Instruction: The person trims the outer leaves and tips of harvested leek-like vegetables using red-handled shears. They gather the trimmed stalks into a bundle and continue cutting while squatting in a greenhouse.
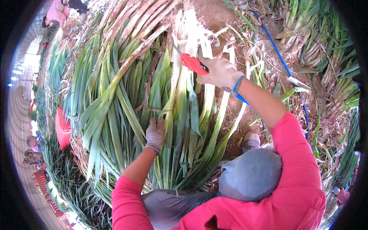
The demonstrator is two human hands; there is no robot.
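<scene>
My right hand (220,73), in a pale work glove with a blue band at the wrist, is closed around a small hand tool (193,63). Its handle is wrapped in red, and a thin metal end points up and left toward the white stems. Beneath the tool lie leeks (182,126) with long green leaves and bright pale stalks. Lower and to the left, my gloved left hand (155,134) rests on the leaves, its fingers stretched forward along them. Nothing shows lifted in it; the thumb is hidden.
More leeks (122,42) are heaped to the left, with dry brown outer leaves. A blue hose (274,44) runs down the right over soil and trimmings. Further stalks (326,42) lie at far right. A red bag (63,128) and another person (57,13) appear leftward.
</scene>
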